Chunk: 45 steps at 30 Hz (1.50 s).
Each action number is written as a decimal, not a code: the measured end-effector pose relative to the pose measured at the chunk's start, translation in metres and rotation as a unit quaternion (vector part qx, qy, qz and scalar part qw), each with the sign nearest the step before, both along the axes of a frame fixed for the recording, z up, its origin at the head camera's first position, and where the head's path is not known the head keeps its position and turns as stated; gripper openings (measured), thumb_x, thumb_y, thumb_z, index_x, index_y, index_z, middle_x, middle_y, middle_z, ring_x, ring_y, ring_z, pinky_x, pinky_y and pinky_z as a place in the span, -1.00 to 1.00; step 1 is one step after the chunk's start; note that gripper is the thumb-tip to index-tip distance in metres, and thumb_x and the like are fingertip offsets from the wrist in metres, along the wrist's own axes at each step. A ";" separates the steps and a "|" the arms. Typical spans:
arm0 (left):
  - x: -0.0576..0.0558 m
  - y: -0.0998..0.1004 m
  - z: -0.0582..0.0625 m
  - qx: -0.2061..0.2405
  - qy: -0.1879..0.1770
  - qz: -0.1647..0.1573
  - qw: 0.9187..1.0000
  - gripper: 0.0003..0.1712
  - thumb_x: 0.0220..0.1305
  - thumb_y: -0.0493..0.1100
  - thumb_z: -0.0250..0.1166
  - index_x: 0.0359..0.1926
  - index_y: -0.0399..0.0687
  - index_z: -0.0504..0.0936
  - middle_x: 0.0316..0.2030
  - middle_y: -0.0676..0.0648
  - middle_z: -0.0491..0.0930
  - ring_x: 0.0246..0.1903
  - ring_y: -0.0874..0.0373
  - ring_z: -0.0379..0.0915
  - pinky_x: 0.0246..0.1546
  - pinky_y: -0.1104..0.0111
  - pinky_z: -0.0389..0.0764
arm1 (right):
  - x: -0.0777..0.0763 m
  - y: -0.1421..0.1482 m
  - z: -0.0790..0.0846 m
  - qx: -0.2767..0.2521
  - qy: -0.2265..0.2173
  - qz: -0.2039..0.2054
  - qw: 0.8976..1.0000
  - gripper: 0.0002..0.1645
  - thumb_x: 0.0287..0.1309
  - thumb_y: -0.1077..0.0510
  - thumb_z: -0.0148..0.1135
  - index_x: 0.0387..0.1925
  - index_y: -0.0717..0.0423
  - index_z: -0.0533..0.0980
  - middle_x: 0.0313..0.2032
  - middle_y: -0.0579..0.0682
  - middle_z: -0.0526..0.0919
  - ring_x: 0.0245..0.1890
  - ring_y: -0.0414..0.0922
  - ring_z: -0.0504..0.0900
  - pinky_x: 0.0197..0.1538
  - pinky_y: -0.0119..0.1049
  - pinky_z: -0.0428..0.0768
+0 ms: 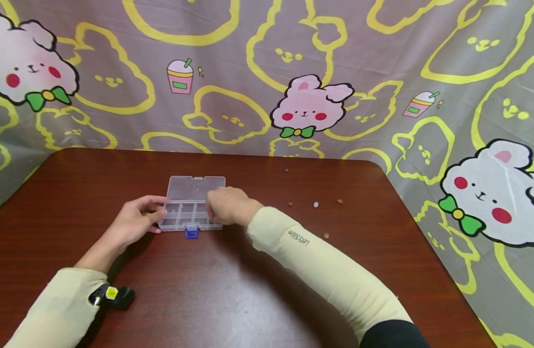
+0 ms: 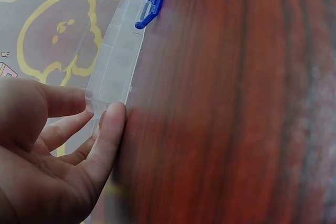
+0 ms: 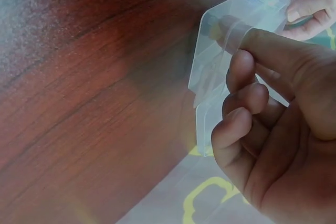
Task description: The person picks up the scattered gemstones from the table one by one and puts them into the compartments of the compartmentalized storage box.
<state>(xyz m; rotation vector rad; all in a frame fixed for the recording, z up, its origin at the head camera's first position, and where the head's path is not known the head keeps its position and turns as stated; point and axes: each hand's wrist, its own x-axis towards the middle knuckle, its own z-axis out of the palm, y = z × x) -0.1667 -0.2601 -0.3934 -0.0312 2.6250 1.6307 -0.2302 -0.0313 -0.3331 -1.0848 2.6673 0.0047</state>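
Observation:
A clear plastic compartment box [image 1: 186, 220] lies on the table with its lid [image 1: 196, 188] tipped back and a blue latch [image 1: 191, 233] at the front. At the box's left end, my left hand [image 1: 140, 215] grips it between thumb and fingers. My right hand [image 1: 229, 205] reaches down into the right-end compartment, fingers curled. Through the clear wall in the right wrist view, a small yellowish stone [image 3: 216, 30] shows at the pinched fingertips, blurred and partly hidden by plastic.
Several small stones are scattered right of the box: a white one [image 1: 316, 205], an orange-brown one [image 1: 339, 201], a brown one [image 1: 290, 204], a tan one [image 1: 326, 235]. One dark bead [image 1: 286, 170] lies farther back. A patterned cloth [image 1: 232, 116] hangs behind the table.

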 end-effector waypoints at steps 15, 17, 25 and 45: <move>0.000 0.000 0.001 0.001 -0.002 0.002 1.000 -0.53 0.46 -0.28 0.19 0.31 -0.40 0.40 0.02 -0.38 0.46 -0.28 0.12 0.55 -0.40 0.29 0.73 | 0.001 -0.002 0.002 0.012 0.015 0.011 1.000 -0.70 0.05 0.30 0.24 -0.65 -0.14 0.60 -0.51 -0.21 0.59 -0.38 -0.19 0.51 -0.43 -0.29 0.51; 0.001 0.000 0.001 0.000 -0.002 0.001 1.000 -0.53 0.46 -0.28 0.19 0.31 -0.40 0.40 0.02 -0.37 0.46 -0.28 0.11 0.55 -0.40 0.29 0.72 | 0.001 0.000 0.001 0.001 0.006 0.005 1.000 -0.69 0.06 0.30 0.22 -0.66 -0.13 0.59 -0.54 -0.20 0.58 -0.39 -0.20 0.50 -0.44 -0.31 0.49; 0.002 0.002 0.005 -0.005 0.000 0.003 1.000 -0.53 0.46 -0.31 0.18 0.30 -0.43 0.40 0.00 -0.38 0.46 -0.28 0.09 0.54 -0.41 0.30 0.72 | 0.000 0.006 -0.002 -0.035 -0.022 -0.005 0.999 -0.78 0.16 0.25 0.31 -0.52 -0.11 0.68 -0.50 -0.22 0.62 -0.39 -0.22 0.56 -0.40 -0.34 0.54; 0.001 0.003 0.003 -0.004 -0.008 0.006 1.000 -0.53 0.47 -0.28 0.18 0.31 -0.39 0.40 0.05 -0.38 0.46 -0.23 0.03 0.53 -0.39 0.29 0.73 | 0.005 0.037 -0.006 -0.358 -0.225 -0.141 0.895 -0.89 0.25 0.23 0.35 -0.41 0.11 0.66 -0.50 0.18 0.69 -0.52 0.19 0.61 -0.66 -0.36 0.46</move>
